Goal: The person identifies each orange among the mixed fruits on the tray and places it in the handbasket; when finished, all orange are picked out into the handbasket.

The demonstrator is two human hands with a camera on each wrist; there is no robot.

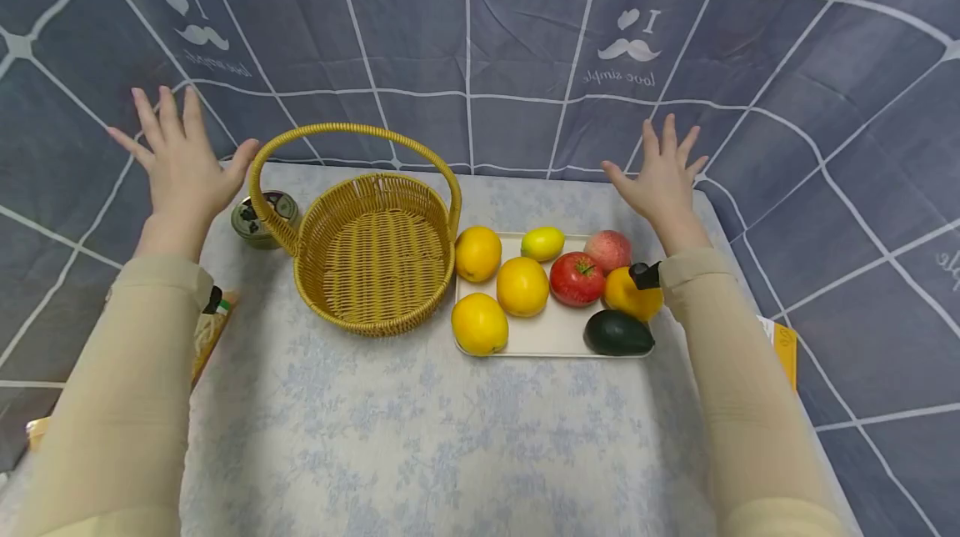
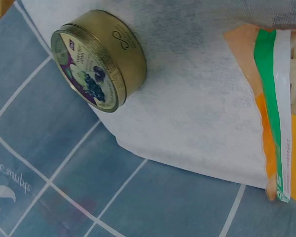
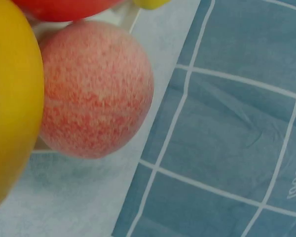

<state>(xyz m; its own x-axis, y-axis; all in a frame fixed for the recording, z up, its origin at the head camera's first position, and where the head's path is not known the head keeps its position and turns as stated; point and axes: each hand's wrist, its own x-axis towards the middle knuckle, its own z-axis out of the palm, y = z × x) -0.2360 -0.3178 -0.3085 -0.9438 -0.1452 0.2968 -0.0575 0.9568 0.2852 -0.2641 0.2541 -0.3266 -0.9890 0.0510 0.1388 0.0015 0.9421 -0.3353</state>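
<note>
My left hand (image 1: 183, 166) is raised with its fingers spread, left of a woven yellow basket (image 1: 322, 303) with a tall arched handle; nothing is in its grasp. The basket stands with nothing inside it. Past the fruit, my right hand (image 1: 663, 183) is also held up, fingers apart and holding nothing. Below it a white tray (image 1: 551, 341) carries several oranges (image 1: 522, 287), a lemon (image 1: 542, 243), a red round fruit (image 1: 577, 278), a peach (image 1: 608, 251) and an avocado (image 1: 618, 333). An orange-yellow fruit (image 1: 630, 297) is partly covered by the right wrist's camera.
A round gold tin (image 2: 98, 61) with fruit pictures stands left of the basket. Beside the left forearm lies a packet (image 2: 274, 113) with green and orange edges. Another yellow packet (image 1: 783, 349) shows past the right forearm. Blue gridded cloth (image 1: 510, 45) hangs around the table.
</note>
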